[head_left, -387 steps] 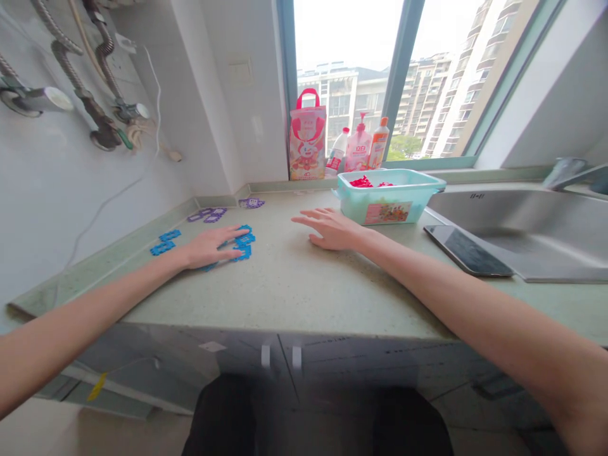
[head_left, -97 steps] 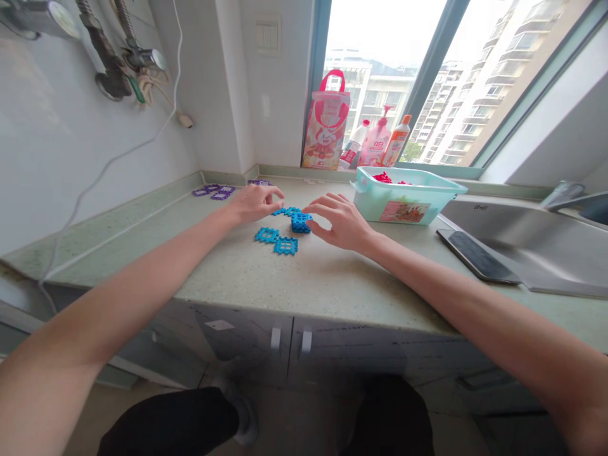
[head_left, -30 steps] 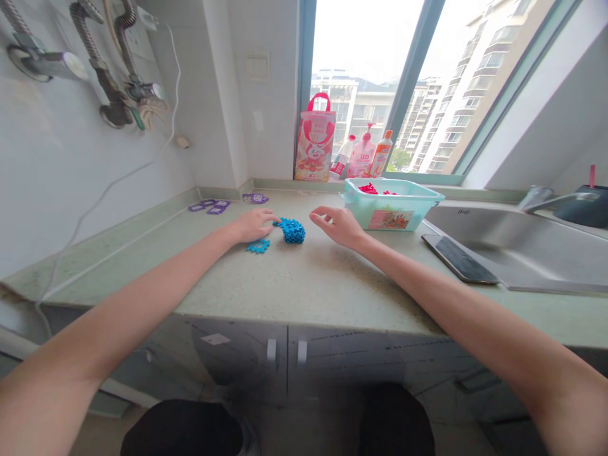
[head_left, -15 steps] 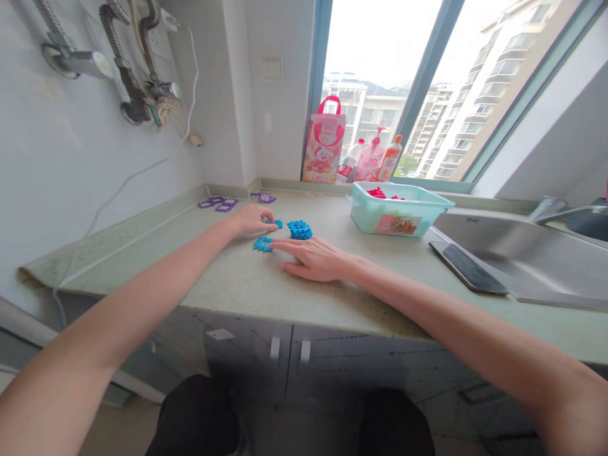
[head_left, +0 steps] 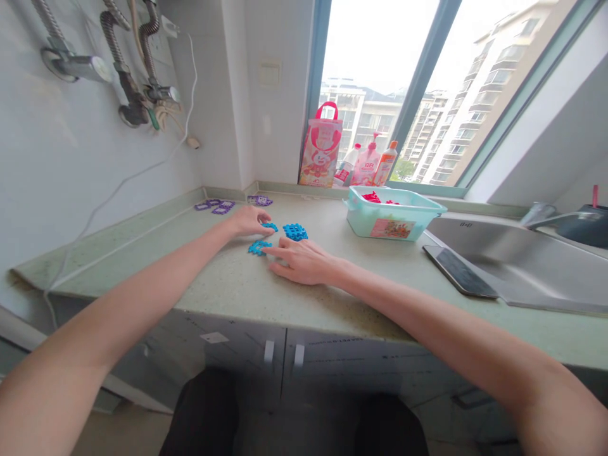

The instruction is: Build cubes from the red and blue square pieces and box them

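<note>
On the pale green countertop (head_left: 228, 278) my left hand (head_left: 249, 221) has its thumb and fingers curved round the edge of a small blue piece (head_left: 270, 227). Nearer to me, a second blue piece (head_left: 259, 247) lies flat. My right hand (head_left: 301, 259) rests palm down with its fingers apart, and its index fingertip touches the right side of that nearer piece. Just beyond my right hand stands a stack of blue latticed pieces (head_left: 295, 232); its lower edge is partly hidden by the fingers.
Purple pieces (head_left: 223, 207) lie at the back left, with more purple ones (head_left: 260, 201) by the wall corner. A mint tub (head_left: 394, 221) with red pieces stands at the back right. A phone (head_left: 460, 272) lies beside the steel sink (head_left: 532, 259). Bottles (head_left: 365, 166) stand at the window.
The view has shifted slightly. My right hand's index finger has bent and drawn back a little, still at the nearer blue piece. My left hand stays at the farther piece.
</note>
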